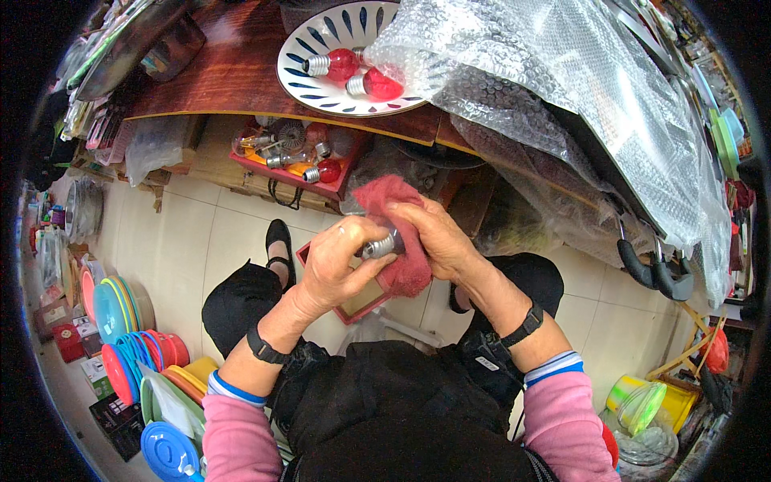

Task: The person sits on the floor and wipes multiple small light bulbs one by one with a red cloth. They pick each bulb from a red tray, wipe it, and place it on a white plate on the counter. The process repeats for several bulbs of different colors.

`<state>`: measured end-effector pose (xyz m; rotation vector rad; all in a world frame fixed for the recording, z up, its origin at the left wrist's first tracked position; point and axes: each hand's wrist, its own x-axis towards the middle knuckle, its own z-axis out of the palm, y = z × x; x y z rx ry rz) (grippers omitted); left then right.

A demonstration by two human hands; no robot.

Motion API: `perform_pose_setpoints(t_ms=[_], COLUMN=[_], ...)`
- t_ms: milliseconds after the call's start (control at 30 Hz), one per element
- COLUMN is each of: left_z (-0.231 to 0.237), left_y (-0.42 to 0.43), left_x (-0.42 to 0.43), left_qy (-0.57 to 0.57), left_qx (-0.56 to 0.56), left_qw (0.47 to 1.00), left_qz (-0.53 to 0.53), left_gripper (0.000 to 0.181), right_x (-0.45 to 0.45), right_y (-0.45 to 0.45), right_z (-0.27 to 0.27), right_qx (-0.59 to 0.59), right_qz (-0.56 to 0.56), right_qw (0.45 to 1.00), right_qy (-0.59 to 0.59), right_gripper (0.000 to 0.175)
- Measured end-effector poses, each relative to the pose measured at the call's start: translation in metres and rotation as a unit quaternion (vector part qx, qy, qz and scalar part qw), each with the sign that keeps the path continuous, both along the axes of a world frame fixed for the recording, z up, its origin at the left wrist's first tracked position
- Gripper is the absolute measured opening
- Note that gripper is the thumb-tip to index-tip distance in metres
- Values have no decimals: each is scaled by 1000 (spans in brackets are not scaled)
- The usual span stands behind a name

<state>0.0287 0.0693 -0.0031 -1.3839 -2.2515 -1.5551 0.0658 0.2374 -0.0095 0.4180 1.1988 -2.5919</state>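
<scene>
My left hand (337, 256) grips a light bulb (380, 246) by its silver screw base. Around the bulb's glass end is a red cloth (405, 265), which my right hand (440, 238) presses against it. Most of the glass is hidden by the cloth and fingers. Beyond my hands, on the wooden table, a white plate with dark blue petal marks (301, 81) carries several red bulbs (383, 85). Below the table edge, an open red box (283, 170) holds several bulbs, clear and red.
Bubble wrap (554, 54) drapes over the table's right side, with black handles (653, 274) jutting out below. Beneath my hands, a red-rimmed box (355, 310) is partly visible. Plastic basins and lids (114, 307) crowd the floor at left; a yellow bucket (674, 403) stands at right.
</scene>
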Motion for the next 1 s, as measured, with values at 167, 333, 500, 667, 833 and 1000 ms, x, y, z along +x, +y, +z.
perform_pose_setpoints(t_ms=[167,333,500,667,833,1000], left_z=[-1,-6,-7,-6,-8,-10], left_y=[7,20,23,14,2,4], left_x=[5,4,8,-8,-13,-8], left_qy=[-152,-149,-315,-565,-634,-605], left_qx=[-24,11,46,258,270,189], left_qw=[984,986,946,782,717,773], left_qz=[90,79,59,-56,-104,-33], left_gripper=[41,37,32,33,33,38], right_x=[4,2,-1,4,4,8], right_y=[-1,0,6,31,44,43], right_z=[-3,-12,-19,-7,-5,-6], right_qx=[-67,-12,169,94,-44,274], right_qz=[-59,-110,-135,-129,-163,-117], right_qw=[996,993,975,987,986,941], right_qy=[-7,34,56,-7,11,160], right_gripper=[24,25,27,32,38,40])
